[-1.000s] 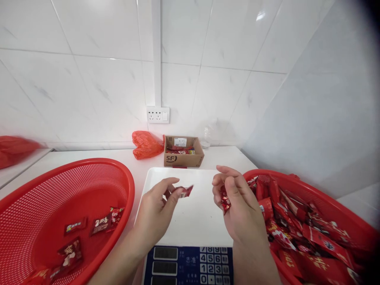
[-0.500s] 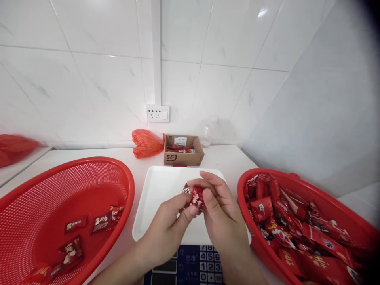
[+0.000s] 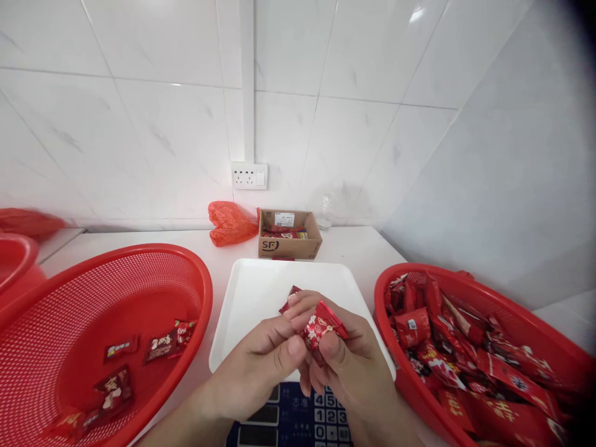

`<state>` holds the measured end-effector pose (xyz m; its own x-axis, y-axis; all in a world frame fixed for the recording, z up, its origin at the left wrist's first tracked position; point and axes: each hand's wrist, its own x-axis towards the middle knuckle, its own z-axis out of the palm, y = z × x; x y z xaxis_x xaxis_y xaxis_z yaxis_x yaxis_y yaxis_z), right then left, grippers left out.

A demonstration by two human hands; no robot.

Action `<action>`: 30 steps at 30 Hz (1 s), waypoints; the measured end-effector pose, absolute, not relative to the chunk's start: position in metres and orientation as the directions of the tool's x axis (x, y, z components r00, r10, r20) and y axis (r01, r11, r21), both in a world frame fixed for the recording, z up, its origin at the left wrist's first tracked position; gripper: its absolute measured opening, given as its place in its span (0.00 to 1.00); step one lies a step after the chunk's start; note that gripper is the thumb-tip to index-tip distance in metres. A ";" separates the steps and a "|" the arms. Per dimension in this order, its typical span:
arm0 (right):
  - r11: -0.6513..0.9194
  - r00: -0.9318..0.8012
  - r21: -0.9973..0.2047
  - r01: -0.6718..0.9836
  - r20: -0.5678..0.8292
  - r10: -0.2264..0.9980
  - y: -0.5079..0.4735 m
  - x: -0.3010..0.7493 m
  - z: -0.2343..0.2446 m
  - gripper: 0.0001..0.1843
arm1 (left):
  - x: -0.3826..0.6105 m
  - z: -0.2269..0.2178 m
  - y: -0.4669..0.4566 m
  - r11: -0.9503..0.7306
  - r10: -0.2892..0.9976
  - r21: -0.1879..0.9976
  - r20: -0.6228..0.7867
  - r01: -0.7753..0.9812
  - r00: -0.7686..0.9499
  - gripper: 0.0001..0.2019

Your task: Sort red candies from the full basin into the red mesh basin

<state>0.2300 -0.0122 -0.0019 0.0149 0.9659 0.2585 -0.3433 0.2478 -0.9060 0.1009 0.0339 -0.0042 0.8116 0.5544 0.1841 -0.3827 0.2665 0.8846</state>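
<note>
Over the white scale tray (image 3: 246,292), both hands close on a small shiny red snack packet (image 3: 321,324) with pale printing. My right hand (image 3: 361,366) grips it, thumb pressed on its front. My left hand (image 3: 263,360) pinches at its left side, with the fingertips of both hands overlapping there. A darker red snack packet (image 3: 289,299) shows behind the fingers; whether it is held or lies on the tray I cannot tell. Below the hands is the scale's blue keypad panel (image 3: 300,413), partly covered by the wrists.
A red mesh basket (image 3: 198,273) with several packets stands at left, and a fuller red basket (image 3: 384,279) at right. Behind the tray are a cardboard box (image 3: 291,249), an orange plastic bag (image 3: 230,223) and a clear container (image 3: 326,211). Another red basket rim (image 3: 28,251) shows far left.
The red packet has turned, its printed face now tilted up in my right hand. Both hands have shifted slightly lower. Another basket's rim has come into view at far left.
</note>
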 end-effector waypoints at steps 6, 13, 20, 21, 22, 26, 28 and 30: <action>0.211 -0.063 -0.874 -0.437 0.264 0.963 -0.011 0.228 -0.004 0.19 | 0.104 -0.005 0.030 0.447 0.576 0.797 0.092 -0.407 0.812 0.20; 0.246 -0.017 -0.858 -0.451 0.284 0.959 -0.009 0.222 -0.005 0.10 | 0.103 -0.002 0.030 0.443 0.605 0.808 0.050 -0.388 0.795 0.23; 0.289 0.013 -0.830 -0.477 0.322 0.947 -0.006 0.223 -0.002 0.21 | 0.102 0.002 0.033 0.465 0.638 0.765 0.059 -0.445 0.768 0.20; 0.318 0.048 -0.829 -0.460 0.335 0.941 -0.006 0.223 -0.002 0.21 | 0.101 0.002 0.034 0.461 0.646 0.763 0.062 -0.453 0.761 0.20; 0.356 0.091 -0.834 -0.420 0.352 0.932 -0.006 0.223 -0.002 0.19 | 0.100 0.003 0.035 0.454 0.651 0.764 0.066 -0.458 0.756 0.20; 0.457 0.187 -0.833 -0.311 0.418 0.889 -0.004 0.222 -0.003 0.11 | 0.096 0.001 0.040 0.388 0.656 0.804 0.102 -0.450 0.748 0.18; 0.457 0.172 -0.813 -0.361 0.423 0.889 -0.002 0.221 -0.002 0.10 | 0.095 0.000 0.040 0.327 0.665 0.823 0.150 -0.465 0.732 0.16; 0.464 0.186 -0.812 -0.354 0.425 0.886 -0.002 0.221 -0.001 0.10 | 0.096 0.000 0.039 0.233 0.715 0.835 0.200 -0.498 0.669 0.15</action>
<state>0.2206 -0.0017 -0.0012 0.1861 0.8860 0.4247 -0.3538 0.4636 -0.8123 0.0962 0.0393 0.0005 0.6695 0.7154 0.1999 -0.4980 0.2326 0.8354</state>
